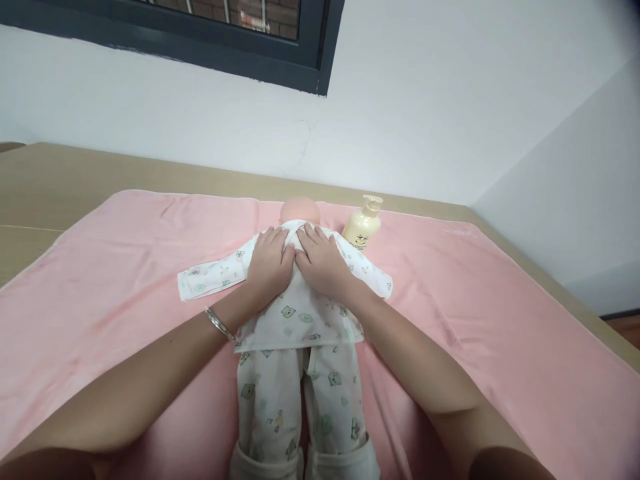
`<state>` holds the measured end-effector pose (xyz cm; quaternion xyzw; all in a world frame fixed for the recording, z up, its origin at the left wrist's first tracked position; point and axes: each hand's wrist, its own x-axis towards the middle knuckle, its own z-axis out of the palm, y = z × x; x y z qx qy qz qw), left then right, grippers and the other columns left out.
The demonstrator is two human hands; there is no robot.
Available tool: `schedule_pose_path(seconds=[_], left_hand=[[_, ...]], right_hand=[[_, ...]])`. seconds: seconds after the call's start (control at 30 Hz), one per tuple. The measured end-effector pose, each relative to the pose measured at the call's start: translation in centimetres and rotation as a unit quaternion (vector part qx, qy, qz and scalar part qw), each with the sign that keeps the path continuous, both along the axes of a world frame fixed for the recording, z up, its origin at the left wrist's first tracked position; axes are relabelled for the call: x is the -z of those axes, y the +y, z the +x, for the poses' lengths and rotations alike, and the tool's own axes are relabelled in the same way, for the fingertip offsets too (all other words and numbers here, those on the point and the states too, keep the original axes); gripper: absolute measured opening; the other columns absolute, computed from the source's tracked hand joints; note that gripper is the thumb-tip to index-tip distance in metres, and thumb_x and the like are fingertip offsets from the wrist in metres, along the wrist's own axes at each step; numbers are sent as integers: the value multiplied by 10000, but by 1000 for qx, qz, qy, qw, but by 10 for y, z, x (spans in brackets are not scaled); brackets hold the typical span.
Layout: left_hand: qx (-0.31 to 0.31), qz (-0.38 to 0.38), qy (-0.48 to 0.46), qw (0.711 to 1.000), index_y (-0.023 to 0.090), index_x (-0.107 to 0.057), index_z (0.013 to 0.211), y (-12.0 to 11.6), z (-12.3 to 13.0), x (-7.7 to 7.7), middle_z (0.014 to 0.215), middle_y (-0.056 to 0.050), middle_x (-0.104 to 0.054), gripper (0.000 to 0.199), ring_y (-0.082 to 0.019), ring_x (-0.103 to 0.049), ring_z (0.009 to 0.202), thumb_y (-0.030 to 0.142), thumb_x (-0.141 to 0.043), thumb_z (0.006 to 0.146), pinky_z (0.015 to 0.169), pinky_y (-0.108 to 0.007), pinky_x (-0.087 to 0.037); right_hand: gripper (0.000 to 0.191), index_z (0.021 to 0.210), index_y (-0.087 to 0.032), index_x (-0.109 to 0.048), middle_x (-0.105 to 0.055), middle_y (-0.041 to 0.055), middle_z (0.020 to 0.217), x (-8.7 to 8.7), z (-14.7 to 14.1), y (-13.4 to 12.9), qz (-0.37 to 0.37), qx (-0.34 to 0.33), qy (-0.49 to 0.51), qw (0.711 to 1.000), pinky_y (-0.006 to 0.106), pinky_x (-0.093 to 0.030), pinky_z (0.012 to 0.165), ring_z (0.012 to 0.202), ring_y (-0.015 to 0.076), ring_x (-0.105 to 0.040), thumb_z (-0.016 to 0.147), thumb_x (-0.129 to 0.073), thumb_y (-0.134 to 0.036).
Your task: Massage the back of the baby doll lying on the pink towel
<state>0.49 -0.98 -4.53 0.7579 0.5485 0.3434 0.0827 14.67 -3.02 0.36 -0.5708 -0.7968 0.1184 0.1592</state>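
A baby doll [300,211] lies on a pink blanket, its head toward the wall. It is dressed in a white long-sleeved top [300,323] with small green animal prints and matching trousers [270,400]. My left hand [270,263] rests flat on the left side of the doll's upper body, fingers stretched toward its neck. Mirroring it, my right hand [325,260] lies flat on the right side. The two thumbs come close together in the middle. Both palms press on cloth and grip nothing. The doll's face cannot be seen.
A cream pump bottle [363,225] stands right of the doll's head. Under everything spreads the pink blanket [480,320] on a wooden surface [75,177]. Behind rises a white wall [400,120] with a dark-framed window [315,47].
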Motion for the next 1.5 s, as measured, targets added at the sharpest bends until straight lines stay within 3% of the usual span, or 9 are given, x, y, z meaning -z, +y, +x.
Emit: schedule_pose_path(seconds=[0.13, 0.23, 0.43, 0.63, 0.87, 1.03, 1.2, 1.37, 1.5], left_hand=[[14, 27, -69, 997, 127, -580, 1291, -2, -1, 5, 1374, -143, -599, 455, -276, -498, 1333, 280, -304, 963, 1199, -523, -359], [9, 48, -100, 994, 137, -571, 1289, -4, 0, 8, 1395, -130, -585, 443, -259, -483, 1356, 276, -305, 964, 1212, -496, -351], [-3, 71, -109, 992, 117, -547, 1308, -5, -1, 11, 1416, -166, -561, 450, -265, -473, 1374, 290, -303, 972, 1200, -517, -362], [-1, 72, -113, 991, 123, -541, 1318, -5, -1, 13, 1421, -154, -560, 462, -256, -481, 1369, 330, -307, 978, 1194, -504, -375], [-12, 75, -105, 992, 141, -552, 1296, -5, -1, 12, 1387, -140, -586, 435, -245, -504, 1346, 307, -297, 984, 1190, -484, -386], [-2, 77, -108, 991, 115, -548, 1299, -6, -1, 11, 1391, -157, -582, 456, -254, -501, 1344, 320, -306, 972, 1189, -493, -382], [-7, 68, -105, 992, 135, -560, 1282, -7, -1, 10, 1389, -146, -586, 433, -252, -505, 1339, 300, -301, 976, 1188, -492, -384], [1, 75, -111, 991, 131, -564, 1283, -6, -2, 12, 1384, -145, -589, 437, -255, -503, 1340, 312, -315, 973, 1189, -490, -383], [8, 81, -129, 988, 138, -589, 1257, -4, -2, 13, 1359, -144, -608, 422, -265, -526, 1308, 293, -334, 959, 1176, -496, -391]], right_hand=[[510, 1438, -122, -495, -346, 132, 1611, -21, 8, -7, 12, -41, 59, 997, 524, -278, 1233, 1515, 274, -297, 978, -326, -262], [513, 1443, -121, -493, -356, 110, 1610, -24, 7, -11, 67, -34, 83, 994, 461, -268, 1249, 1525, 234, -279, 965, -331, -216], [471, 1399, -116, -528, -401, 161, 1576, -8, -5, -12, 45, -39, 8, 998, 638, -216, 1207, 1507, 323, -296, 1005, -310, -253], [491, 1433, -116, -496, -364, 145, 1600, -16, -2, -15, 70, -21, 48, 996, 492, -272, 1234, 1517, 254, -290, 993, -326, -255], [517, 1483, -119, -445, -307, 158, 1624, -1, -5, -7, 40, -47, -28, 998, 614, -232, 1213, 1523, 345, -245, 1002, -328, -268], [521, 1472, -73, -451, -296, 183, 1623, 0, -6, -9, 102, -27, -9, 994, 564, -259, 1217, 1521, 345, -248, 1003, -320, -261], [511, 1442, -95, -501, -400, 157, 1578, 6, -8, -10, 93, -45, -26, 994, 575, -233, 1226, 1500, 338, -302, 992, -313, -247], [547, 1483, -64, -435, -371, 150, 1596, 5, -7, -9, 188, -17, 17, 982, 495, -214, 1253, 1520, 285, -273, 969, -313, -209], [534, 1479, -76, -448, -396, 154, 1580, 12, -9, -5, 112, -40, -1, 993, 531, -222, 1246, 1510, 310, -294, 988, -304, -228]])
